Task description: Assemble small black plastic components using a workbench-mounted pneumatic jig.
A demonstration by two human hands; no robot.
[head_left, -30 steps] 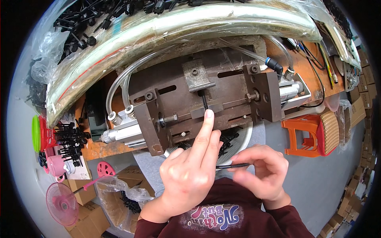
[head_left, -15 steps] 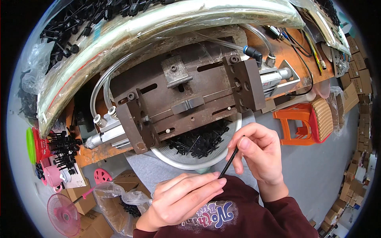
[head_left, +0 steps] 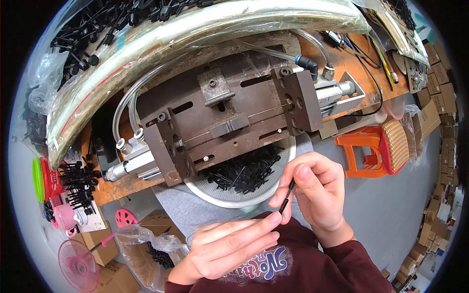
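In front of my chest I hold a slim black rod-like piece point(head_left: 285, 204) at a slant between both hands. My left hand point(head_left: 227, 244) is closed on its lower end, with the fingertips pressed together over it. My right hand point(head_left: 317, 190) pinches the upper end between thumb and fingers. The piece looks thinner toward the right thumb and thicker below; both ends are hidden by fingers. Just beyond the hands, a white basket point(head_left: 222, 201) on my lap holds a heap of thin black parts point(head_left: 242, 173).
A brown metal fixture point(head_left: 215, 158) with air cylinders point(head_left: 332, 95) and clear hoses point(head_left: 122, 105) stands on the wooden bench, overhanging the basket. A plastic-wrapped edge point(head_left: 205, 29) curves behind it, with black parts beyond. An orange stool point(head_left: 359, 154) stands right; a pink fan point(head_left: 79, 263) lower left.
My left fingertips have moved up and right, closer to the right hand. Less of the black piece shows between them. The view has shifted slightly.
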